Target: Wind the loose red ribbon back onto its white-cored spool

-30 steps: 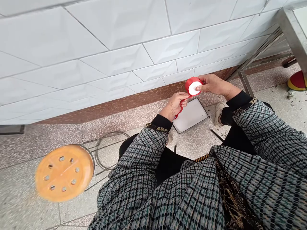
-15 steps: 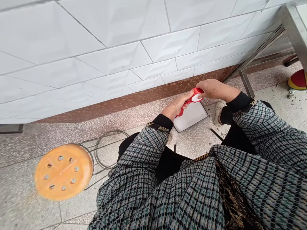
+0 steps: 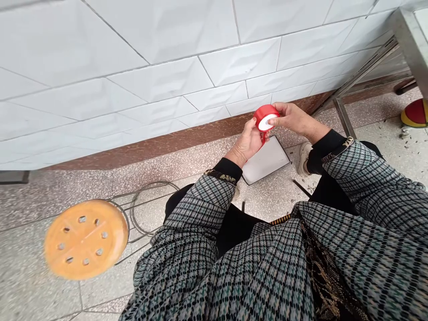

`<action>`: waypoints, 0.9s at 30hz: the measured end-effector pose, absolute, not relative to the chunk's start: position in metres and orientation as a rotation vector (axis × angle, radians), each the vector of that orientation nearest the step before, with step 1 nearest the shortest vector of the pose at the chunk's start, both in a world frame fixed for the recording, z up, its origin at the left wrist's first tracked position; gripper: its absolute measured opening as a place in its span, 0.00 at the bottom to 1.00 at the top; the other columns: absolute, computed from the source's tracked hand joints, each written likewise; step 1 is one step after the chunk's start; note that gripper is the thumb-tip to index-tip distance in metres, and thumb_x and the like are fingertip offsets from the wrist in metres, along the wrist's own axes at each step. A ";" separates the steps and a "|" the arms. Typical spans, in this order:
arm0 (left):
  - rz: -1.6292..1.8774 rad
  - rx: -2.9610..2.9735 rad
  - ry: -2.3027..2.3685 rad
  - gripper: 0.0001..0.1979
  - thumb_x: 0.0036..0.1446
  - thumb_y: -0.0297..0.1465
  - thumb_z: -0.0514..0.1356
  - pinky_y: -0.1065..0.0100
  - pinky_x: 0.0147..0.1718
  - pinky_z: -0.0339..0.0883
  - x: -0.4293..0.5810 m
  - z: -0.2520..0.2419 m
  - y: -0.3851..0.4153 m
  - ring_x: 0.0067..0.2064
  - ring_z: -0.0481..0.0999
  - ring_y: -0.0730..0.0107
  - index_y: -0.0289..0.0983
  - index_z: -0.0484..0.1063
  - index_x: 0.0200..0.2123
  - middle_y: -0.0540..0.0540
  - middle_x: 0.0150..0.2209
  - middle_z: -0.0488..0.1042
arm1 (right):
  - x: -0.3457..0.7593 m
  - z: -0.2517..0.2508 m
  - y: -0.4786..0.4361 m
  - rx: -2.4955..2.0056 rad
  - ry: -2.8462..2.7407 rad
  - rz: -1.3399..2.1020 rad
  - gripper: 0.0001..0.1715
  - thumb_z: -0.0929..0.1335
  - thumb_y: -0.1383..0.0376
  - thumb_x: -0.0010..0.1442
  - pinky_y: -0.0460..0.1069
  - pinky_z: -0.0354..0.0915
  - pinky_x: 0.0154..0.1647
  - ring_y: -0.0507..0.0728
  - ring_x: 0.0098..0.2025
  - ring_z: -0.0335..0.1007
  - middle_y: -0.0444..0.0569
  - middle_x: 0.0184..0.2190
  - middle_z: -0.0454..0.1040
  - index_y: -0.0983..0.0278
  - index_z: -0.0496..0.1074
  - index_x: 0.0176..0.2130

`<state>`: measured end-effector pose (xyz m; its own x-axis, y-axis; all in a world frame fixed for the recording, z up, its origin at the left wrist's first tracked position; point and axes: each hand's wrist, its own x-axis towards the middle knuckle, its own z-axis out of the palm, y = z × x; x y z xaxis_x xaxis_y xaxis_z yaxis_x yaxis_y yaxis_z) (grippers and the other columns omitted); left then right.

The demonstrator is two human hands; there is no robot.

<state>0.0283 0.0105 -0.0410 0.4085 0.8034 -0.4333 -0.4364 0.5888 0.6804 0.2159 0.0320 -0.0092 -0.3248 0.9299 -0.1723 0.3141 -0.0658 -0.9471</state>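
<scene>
Red roll held in two hands above a speckled floor

Both hands are on a red roll (image 3: 266, 117) with a white face, held in the air in front of a white tiled wall (image 3: 180, 31). The right hand (image 3: 294, 119) is clamped on its right side, thumb on the white face; the left hand (image 3: 249, 140) grips it from the left and below, where a short red strip hangs down.

A brown strip (image 3: 200, 135) runs along the foot of the wall, and the speckled floor (image 3: 270, 203) begins just below it. On the floor, beneath the hands and partly hidden by the left one, lies a white panel (image 3: 267, 161) with a dark edge. Small dark scraps are scattered near a pale shoe (image 3: 303, 160).

To the left is a stool with an orange round seat (image 3: 87, 240), pierced with holes, on thin metal legs. At the upper right, a metal table frame (image 3: 409, 49) stands by the wall, with a red and yellow ball (image 3: 414, 112) near it.
</scene>
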 end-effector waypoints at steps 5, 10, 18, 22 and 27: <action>0.809 0.560 0.801 0.16 0.66 0.46 0.69 0.61 0.41 0.71 0.023 -0.050 0.013 0.39 0.78 0.61 0.38 0.78 0.37 0.44 0.33 0.78 | 0.215 -0.001 0.033 -1.285 -1.466 1.514 0.29 0.83 0.44 0.57 0.54 0.76 0.45 0.60 0.45 0.79 0.49 0.40 0.84 0.60 0.82 0.47; 0.786 0.787 0.821 0.05 0.54 0.29 0.73 0.65 0.43 0.67 0.017 -0.060 0.018 0.34 0.72 0.71 0.36 0.80 0.31 0.49 0.31 0.77 | 0.223 0.013 0.033 -1.265 -1.472 1.528 0.24 0.84 0.50 0.56 0.55 0.76 0.47 0.61 0.47 0.80 0.50 0.39 0.84 0.62 0.82 0.43; 0.678 1.083 0.914 0.06 0.52 0.30 0.73 0.67 0.36 0.59 0.007 -0.058 0.028 0.31 0.66 0.72 0.37 0.81 0.27 0.52 0.26 0.74 | 0.231 0.022 0.035 -1.331 -1.513 1.437 0.22 0.85 0.51 0.55 0.56 0.77 0.47 0.63 0.48 0.80 0.48 0.39 0.85 0.59 0.82 0.41; 0.664 1.089 0.902 0.05 0.53 0.30 0.71 0.67 0.35 0.59 0.006 -0.056 0.029 0.29 0.66 0.73 0.36 0.80 0.26 0.51 0.25 0.73 | 0.230 0.023 0.035 -1.346 -1.512 1.432 0.22 0.85 0.51 0.55 0.56 0.77 0.47 0.63 0.47 0.80 0.49 0.39 0.85 0.60 0.82 0.40; 0.640 0.990 0.809 0.02 0.51 0.29 0.66 0.65 0.40 0.68 0.006 -0.053 0.025 0.31 0.75 0.70 0.36 0.78 0.30 0.49 0.27 0.78 | 0.230 0.021 0.036 -1.314 -1.529 1.438 0.24 0.86 0.50 0.54 0.55 0.78 0.47 0.61 0.46 0.80 0.48 0.37 0.84 0.60 0.82 0.41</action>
